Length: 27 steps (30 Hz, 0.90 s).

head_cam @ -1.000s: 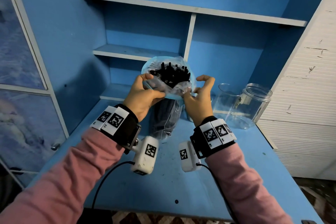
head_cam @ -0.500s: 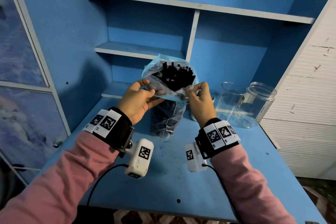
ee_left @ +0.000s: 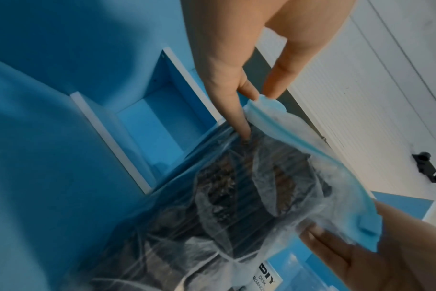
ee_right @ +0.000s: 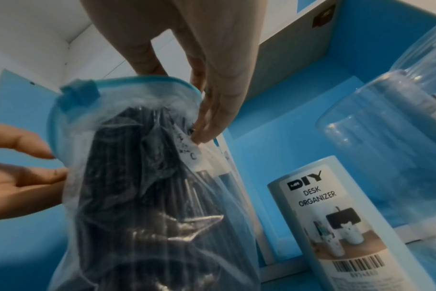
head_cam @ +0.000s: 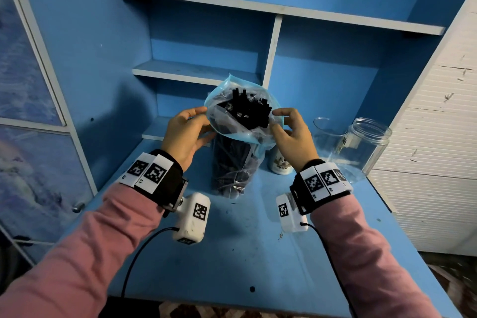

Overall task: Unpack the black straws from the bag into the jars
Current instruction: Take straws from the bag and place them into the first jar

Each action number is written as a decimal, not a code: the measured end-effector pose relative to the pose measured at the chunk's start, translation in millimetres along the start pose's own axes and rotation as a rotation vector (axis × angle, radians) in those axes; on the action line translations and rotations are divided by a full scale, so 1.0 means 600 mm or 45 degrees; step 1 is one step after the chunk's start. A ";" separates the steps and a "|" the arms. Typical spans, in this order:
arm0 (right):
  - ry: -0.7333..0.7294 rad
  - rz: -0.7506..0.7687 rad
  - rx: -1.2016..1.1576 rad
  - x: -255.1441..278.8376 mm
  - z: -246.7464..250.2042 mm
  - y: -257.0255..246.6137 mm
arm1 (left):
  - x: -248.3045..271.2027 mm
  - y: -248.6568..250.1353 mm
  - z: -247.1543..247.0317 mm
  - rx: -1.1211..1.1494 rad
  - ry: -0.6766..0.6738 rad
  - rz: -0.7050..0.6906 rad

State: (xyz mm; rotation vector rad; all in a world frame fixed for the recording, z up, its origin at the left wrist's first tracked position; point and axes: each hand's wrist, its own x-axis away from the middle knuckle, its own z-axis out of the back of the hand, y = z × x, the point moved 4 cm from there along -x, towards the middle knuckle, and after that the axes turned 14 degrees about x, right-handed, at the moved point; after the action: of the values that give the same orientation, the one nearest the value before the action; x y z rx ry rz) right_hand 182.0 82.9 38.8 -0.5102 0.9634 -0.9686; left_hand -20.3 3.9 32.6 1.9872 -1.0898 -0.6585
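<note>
A clear zip bag (head_cam: 233,162) with a blue rim stands upright on the blue desk (head_cam: 245,253), its mouth spread wide. Black straws (head_cam: 246,111) stick up out of the mouth. My left hand (head_cam: 206,121) pinches the rim's left side between thumb and finger, as the left wrist view (ee_left: 259,95) shows. My right hand (head_cam: 275,120) grips the right side of the rim, thumb behind it and fingers on the outside (ee_right: 184,94). Two clear jars (head_cam: 366,147) stand open at the right, next to each other.
A white can (head_cam: 280,162) labelled desk organizer stands just right of the bag, between it and the jars. Blue shelves (head_cam: 196,73) rise behind. A white slatted cabinet (head_cam: 438,137) borders the desk on the right.
My hands have moved apart from the near rim to opposite sides of the mouth, pulling it wider. More of the straw tips now show.
</note>
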 end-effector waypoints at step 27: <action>-0.097 0.162 -0.016 -0.019 0.023 0.002 | 0.014 -0.006 -0.012 -0.397 -0.189 -0.023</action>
State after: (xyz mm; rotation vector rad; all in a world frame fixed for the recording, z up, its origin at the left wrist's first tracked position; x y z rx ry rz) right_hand 192.1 93.0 50.2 -0.4874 0.9224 -0.8240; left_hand -9.4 0.5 33.1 1.7033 -0.9884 -0.9377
